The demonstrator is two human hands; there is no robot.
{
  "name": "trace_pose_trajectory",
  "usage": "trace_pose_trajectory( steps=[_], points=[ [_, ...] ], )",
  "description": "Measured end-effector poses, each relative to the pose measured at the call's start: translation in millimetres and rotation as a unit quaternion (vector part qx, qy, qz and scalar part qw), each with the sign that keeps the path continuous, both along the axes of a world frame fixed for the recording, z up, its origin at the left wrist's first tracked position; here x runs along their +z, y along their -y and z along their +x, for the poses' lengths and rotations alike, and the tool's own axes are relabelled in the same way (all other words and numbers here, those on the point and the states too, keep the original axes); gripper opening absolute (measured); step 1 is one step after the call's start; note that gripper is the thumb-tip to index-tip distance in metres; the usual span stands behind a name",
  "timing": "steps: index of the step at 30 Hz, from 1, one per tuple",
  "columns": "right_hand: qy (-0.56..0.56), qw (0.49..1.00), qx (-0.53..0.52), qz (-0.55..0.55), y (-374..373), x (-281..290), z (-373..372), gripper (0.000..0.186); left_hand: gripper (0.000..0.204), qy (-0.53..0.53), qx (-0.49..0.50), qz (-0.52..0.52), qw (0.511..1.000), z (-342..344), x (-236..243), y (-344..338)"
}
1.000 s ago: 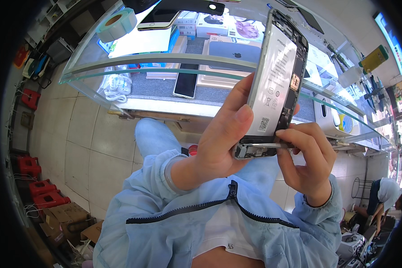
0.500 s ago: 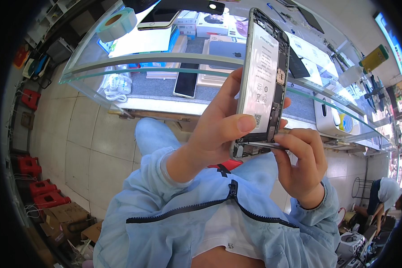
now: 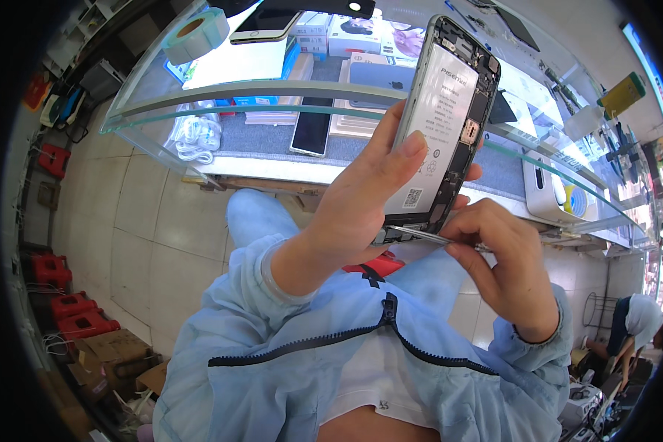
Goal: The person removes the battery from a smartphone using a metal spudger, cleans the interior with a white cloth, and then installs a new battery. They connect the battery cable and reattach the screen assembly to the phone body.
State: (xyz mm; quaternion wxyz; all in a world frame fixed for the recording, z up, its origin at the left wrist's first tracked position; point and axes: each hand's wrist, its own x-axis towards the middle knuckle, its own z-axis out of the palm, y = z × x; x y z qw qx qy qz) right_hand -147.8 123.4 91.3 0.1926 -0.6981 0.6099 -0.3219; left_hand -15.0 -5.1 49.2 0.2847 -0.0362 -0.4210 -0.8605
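An opened smartphone [image 3: 442,125] is held upright and tilted above the glass counter, with its white battery, dark circuit board and small metal parts exposed. My left hand [image 3: 361,199] grips it, thumb over the battery and fingertips showing beyond the right edge. My right hand [image 3: 504,269] pinches a thin metal tool [image 3: 421,236] between thumb and index finger, its tip at the phone's lower end, partly behind my left hand.
The glass counter [image 3: 250,94] carries a tape roll [image 3: 188,33], a phone [image 3: 265,22] and tools, with boxes, cables and another phone [image 3: 309,125] beneath. A white holder [image 3: 538,184] stands right. Red crates [image 3: 74,317] line the left. A bent-over person [image 3: 633,324] is at lower right.
The phone has shifted and tilted about in my left hand. My right hand has drawn slightly right and turned, so more of the metal tool now shows below the battery.
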Motion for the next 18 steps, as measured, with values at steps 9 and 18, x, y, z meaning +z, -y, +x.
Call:
trace_pose_trajectory(
  steps=[9,18],
  points=[
    [-0.068,0.987,0.041,-0.143,11,1,-9,0.024,0.072,-0.005,-0.011,0.005,1.0,-4,5,1],
    [-0.166,0.917,0.044,-0.361,14,-33,-7,0.034,0.069,-0.01,-0.021,0.002,1.0,2,5,3]
  ],
)
